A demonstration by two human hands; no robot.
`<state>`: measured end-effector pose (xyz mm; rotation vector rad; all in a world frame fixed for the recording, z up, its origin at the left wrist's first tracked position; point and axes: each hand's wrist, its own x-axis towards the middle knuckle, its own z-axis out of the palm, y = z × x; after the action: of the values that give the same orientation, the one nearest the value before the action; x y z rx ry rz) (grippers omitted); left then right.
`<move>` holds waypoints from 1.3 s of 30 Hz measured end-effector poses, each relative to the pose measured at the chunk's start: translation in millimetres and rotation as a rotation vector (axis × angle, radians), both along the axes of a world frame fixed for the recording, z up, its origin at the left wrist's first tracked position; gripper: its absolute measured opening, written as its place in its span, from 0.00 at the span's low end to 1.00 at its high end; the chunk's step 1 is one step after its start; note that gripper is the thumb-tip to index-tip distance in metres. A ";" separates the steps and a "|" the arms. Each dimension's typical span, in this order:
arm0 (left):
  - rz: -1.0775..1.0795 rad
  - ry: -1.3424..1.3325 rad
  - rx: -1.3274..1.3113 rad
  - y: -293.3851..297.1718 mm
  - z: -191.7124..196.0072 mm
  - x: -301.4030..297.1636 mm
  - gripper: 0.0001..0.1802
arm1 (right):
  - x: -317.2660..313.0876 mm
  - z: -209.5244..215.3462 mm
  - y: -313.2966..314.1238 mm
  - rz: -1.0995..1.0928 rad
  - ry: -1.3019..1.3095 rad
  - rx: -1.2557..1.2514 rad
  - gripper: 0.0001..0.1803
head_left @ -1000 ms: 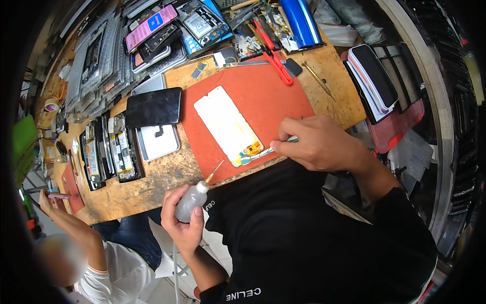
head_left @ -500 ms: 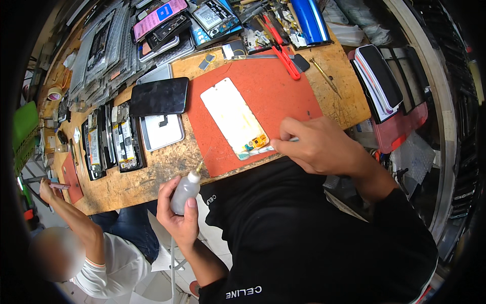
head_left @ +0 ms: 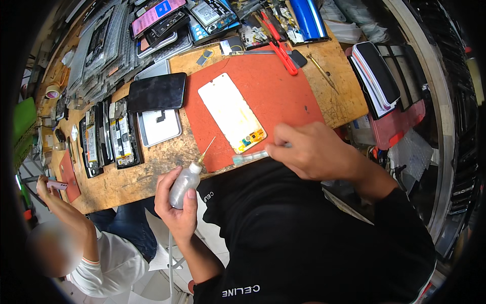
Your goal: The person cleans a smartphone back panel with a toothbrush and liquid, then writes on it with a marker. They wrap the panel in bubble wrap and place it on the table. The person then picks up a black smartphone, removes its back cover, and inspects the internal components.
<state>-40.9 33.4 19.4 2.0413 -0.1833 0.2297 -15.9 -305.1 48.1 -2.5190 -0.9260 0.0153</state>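
Observation:
A white phone screen panel (head_left: 230,109) lies back side up on a red mat (head_left: 298,106), with a gold flex circuit at its near end. My right hand (head_left: 316,152) is closed around a toothbrush (head_left: 249,157) with pale bluish bristles. The brush head sits just off the panel's near edge, by the front of the mat. In my left hand (head_left: 177,202) is a translucent squeeze bottle (head_left: 185,186) with a long needle tip. Its needle slants up over the mat's left edge, apart from the panel.
Opened phones (head_left: 121,134) and a black phone (head_left: 158,92) lie left of the mat. Behind it are red pliers (head_left: 284,58), a brass-coloured screwdriver (head_left: 322,71) and stacks of phone parts. At lower left, another person (head_left: 101,258) holds a pink phone (head_left: 56,185).
My right hand has drawn the toothbrush off the panel's flex end, nearer to me. The squeeze bottle stays in my left hand, and the whole view has shifted slightly.

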 end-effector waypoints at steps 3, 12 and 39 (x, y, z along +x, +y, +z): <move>0.013 0.003 0.008 0.0 -2.1 0.1 0.23 | -0.2 -3.7 1.2 -0.080 -0.079 0.134 0.05; -0.016 0.016 -0.025 2.5 -5.0 -3.4 0.24 | -13.4 2.2 0.4 -0.110 -0.057 0.161 0.06; -0.174 0.014 0.174 -59.5 -0.2 10.3 0.22 | -10.4 -16.3 -42.9 -0.342 -0.013 0.226 0.11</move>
<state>-30.6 -26.0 19.2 2.1846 -0.3817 0.0935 -26.3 -347.9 31.8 -2.4313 -0.4617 -0.2008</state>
